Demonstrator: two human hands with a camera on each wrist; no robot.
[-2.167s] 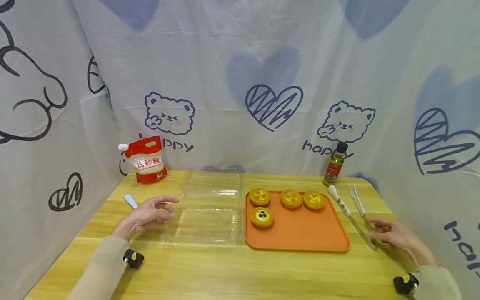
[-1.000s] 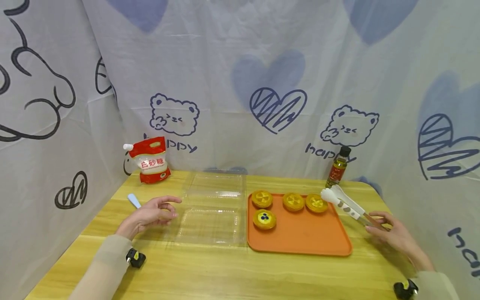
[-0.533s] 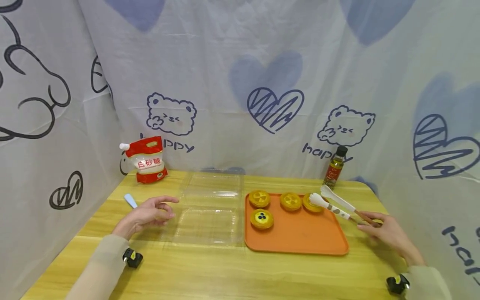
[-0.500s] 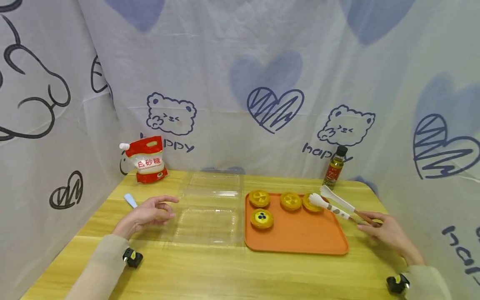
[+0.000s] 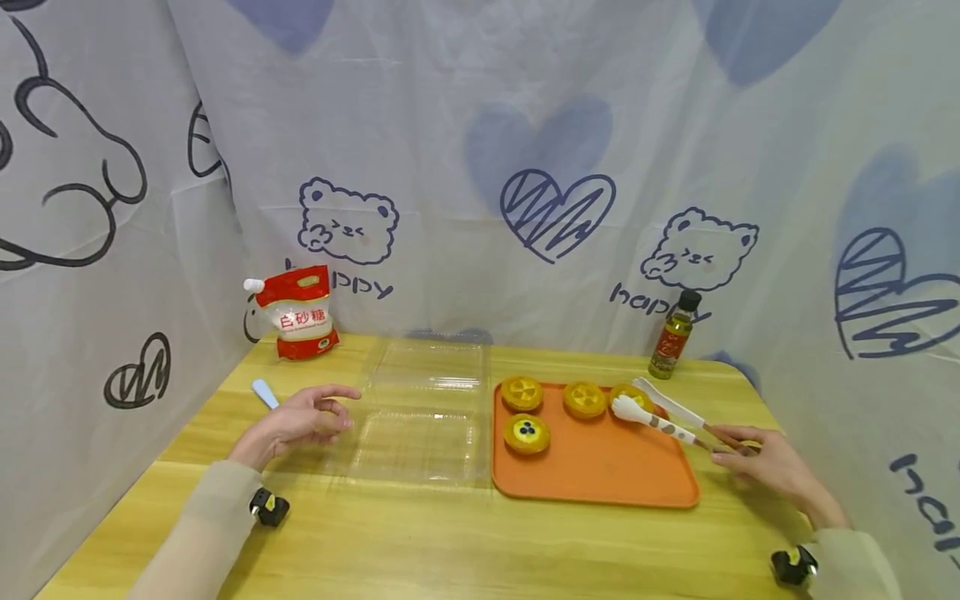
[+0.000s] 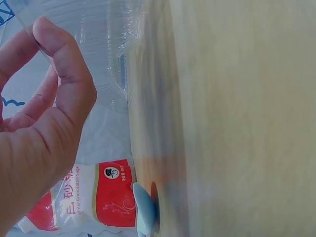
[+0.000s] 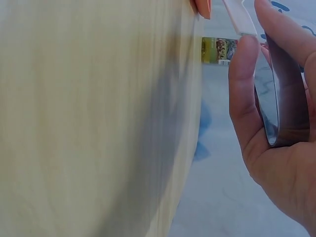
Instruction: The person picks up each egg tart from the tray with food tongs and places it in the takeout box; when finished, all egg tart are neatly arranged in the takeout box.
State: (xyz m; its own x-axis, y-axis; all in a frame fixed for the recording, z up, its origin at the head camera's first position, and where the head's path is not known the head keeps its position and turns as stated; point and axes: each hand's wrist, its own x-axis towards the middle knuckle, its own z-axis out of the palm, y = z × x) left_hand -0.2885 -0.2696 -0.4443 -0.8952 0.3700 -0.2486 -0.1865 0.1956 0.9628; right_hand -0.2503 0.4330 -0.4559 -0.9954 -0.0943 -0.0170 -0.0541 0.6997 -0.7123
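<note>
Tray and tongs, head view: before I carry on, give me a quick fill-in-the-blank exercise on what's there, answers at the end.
1. The tongs are in the person's ____ hand.
2. The tray is ____ in colour.
3. Altogether, ____ tarts sit on it.
4. The cap of the bottle is ____ in colour.

Missing words: right; orange; four; black.
</note>
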